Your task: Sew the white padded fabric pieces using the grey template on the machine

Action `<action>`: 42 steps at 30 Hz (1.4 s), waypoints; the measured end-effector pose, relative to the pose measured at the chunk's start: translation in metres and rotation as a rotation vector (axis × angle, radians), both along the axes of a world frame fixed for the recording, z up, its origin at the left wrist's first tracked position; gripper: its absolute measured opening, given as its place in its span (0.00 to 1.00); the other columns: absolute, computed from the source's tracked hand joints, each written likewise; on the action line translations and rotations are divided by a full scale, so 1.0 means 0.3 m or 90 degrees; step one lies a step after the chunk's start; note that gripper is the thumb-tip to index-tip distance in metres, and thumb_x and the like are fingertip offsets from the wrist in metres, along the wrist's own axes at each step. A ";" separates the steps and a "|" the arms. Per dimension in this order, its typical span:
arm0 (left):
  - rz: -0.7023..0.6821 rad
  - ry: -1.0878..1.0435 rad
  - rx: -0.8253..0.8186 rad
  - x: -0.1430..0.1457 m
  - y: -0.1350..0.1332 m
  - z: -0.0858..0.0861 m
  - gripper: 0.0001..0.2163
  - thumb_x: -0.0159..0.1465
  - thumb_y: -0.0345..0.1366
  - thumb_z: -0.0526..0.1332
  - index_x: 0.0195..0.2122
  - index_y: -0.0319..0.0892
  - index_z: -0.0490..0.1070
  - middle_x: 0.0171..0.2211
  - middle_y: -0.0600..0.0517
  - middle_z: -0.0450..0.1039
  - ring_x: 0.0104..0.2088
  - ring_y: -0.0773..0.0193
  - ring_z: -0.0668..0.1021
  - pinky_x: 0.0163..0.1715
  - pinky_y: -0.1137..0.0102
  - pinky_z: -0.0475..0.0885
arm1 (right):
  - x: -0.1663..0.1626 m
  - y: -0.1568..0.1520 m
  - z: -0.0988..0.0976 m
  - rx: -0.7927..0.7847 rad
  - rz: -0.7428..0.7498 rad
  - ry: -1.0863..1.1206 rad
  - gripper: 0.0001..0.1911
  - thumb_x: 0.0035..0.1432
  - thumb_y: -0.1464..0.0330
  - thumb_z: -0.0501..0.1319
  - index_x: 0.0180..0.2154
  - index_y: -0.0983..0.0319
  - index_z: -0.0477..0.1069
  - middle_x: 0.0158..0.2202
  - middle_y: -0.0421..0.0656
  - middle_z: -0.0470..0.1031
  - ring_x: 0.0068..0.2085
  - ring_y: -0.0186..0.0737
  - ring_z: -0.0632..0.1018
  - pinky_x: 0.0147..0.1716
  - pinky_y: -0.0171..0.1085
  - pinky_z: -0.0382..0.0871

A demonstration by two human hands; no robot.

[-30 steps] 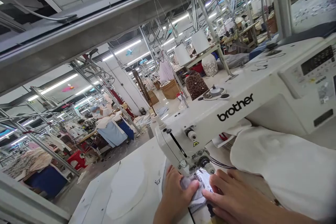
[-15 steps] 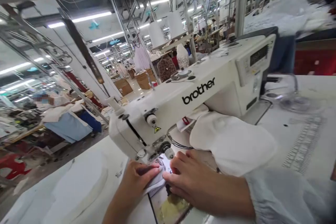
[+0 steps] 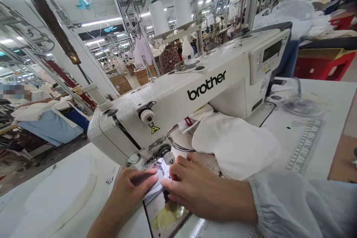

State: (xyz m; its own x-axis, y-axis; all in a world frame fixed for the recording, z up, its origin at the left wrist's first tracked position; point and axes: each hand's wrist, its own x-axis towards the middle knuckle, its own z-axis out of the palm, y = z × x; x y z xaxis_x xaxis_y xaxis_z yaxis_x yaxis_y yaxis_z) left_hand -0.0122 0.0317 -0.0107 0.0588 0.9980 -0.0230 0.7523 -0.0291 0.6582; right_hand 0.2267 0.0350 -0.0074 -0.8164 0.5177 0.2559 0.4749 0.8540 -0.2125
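Note:
A white Brother sewing machine (image 3: 178,93) stands on the white table (image 3: 306,137). Under its needle head lies a small pale piece of fabric (image 3: 153,189). My left hand (image 3: 131,189) presses on that piece from the left, fingers closed on its edge. My right hand (image 3: 195,187) rests on it from the right, fingers together and pinching by the presser foot. A bundle of white cloth (image 3: 237,145) sits under the machine arm, just behind my right hand.
Two white thread cones (image 3: 170,15) stand behind the machine. A stack of white pieces (image 3: 64,193) lies at the table's left. A clear round object (image 3: 301,104) sits at the right. Other workstations, boxes and red crates fill the hall beyond.
The view has dropped and swung right, so the machine now sits more central. Both hands stay on the fabric at the needle, shifted slightly.

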 end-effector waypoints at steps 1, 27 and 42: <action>-0.001 0.001 0.012 0.000 -0.002 0.001 0.11 0.55 0.45 0.67 0.35 0.49 0.83 0.34 0.52 0.83 0.38 0.55 0.83 0.38 0.65 0.80 | -0.001 0.000 -0.002 0.001 -0.001 0.003 0.07 0.70 0.65 0.54 0.41 0.60 0.68 0.41 0.43 0.69 0.42 0.42 0.67 0.40 0.43 0.58; -0.044 0.100 0.161 -0.004 -0.017 -0.023 0.09 0.60 0.45 0.63 0.35 0.52 0.82 0.29 0.52 0.82 0.34 0.59 0.81 0.38 0.65 0.77 | 0.003 -0.002 -0.009 -0.005 -0.028 0.004 0.11 0.70 0.64 0.50 0.46 0.57 0.69 0.41 0.44 0.68 0.42 0.45 0.67 0.42 0.46 0.61; -0.067 0.174 0.207 -0.001 -0.039 -0.017 0.10 0.62 0.45 0.59 0.37 0.57 0.81 0.32 0.54 0.81 0.32 0.60 0.78 0.40 0.62 0.71 | 0.006 0.001 -0.008 0.002 -0.022 0.028 0.11 0.70 0.64 0.50 0.44 0.58 0.69 0.41 0.44 0.67 0.41 0.44 0.66 0.43 0.46 0.60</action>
State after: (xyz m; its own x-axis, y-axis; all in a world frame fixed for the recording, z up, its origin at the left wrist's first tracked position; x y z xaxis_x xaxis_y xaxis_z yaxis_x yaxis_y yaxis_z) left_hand -0.0125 0.0202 -0.0158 0.1964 0.9449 0.2621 0.8791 -0.2881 0.3798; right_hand 0.2285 0.0352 -0.0098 -0.7861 0.5442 0.2929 0.4939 0.8381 -0.2316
